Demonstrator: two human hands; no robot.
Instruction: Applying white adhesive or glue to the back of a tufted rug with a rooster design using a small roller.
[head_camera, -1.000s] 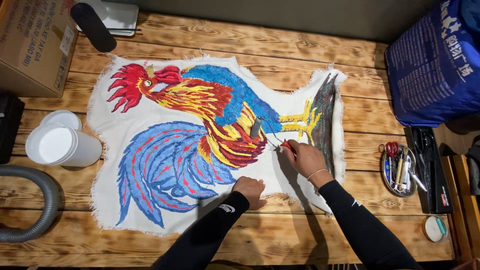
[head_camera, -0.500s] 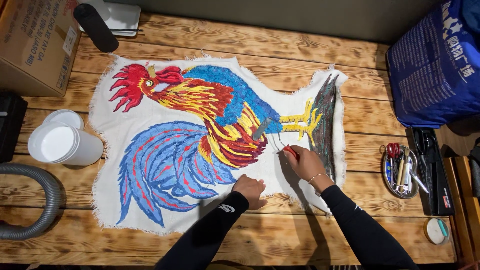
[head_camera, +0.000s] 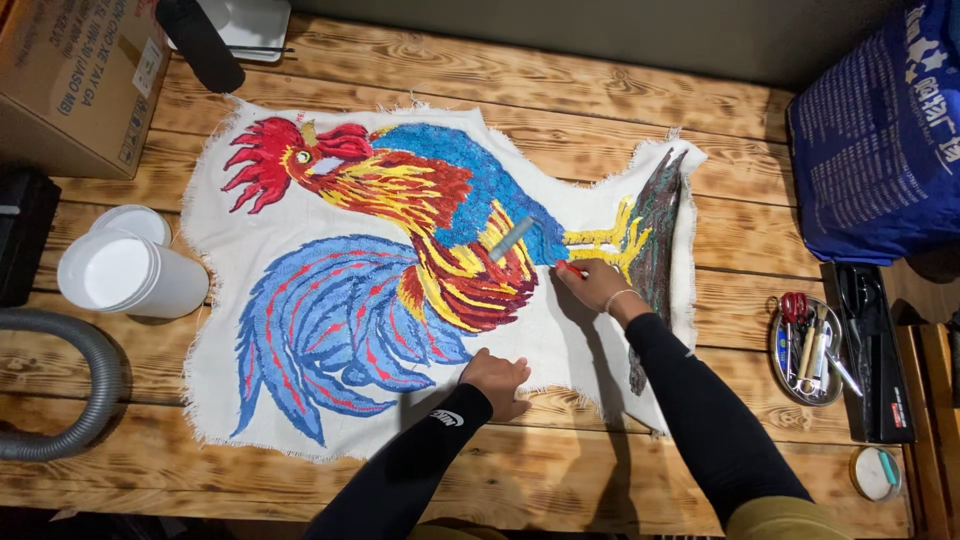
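Observation:
A white frayed cloth (head_camera: 560, 345) with a colourful rooster (head_camera: 400, 240) lies flat on the wooden table (head_camera: 560, 85). My right hand (head_camera: 598, 287) rests on the cloth just below the rooster's yellow feet. It pinches a thin tool (head_camera: 515, 238), red at my fingertips, whose grey end points up-left over the rooster's belly. My left hand (head_camera: 496, 383) presses flat on the cloth's lower edge, under the blue tail feathers. Both arms wear black sleeves.
Left of the cloth stand a white cup (head_camera: 130, 275) and a grey hose (head_camera: 75, 385). A cardboard box (head_camera: 75, 80) sits at the back left, a blue bag (head_camera: 880, 130) at the right. A round tray with scissors and tools (head_camera: 805, 350) lies near the right edge.
My right hand has moved up the cloth with the tool, closer to the rooster's yellow feet. My left hand has stayed pressed in the same spot.

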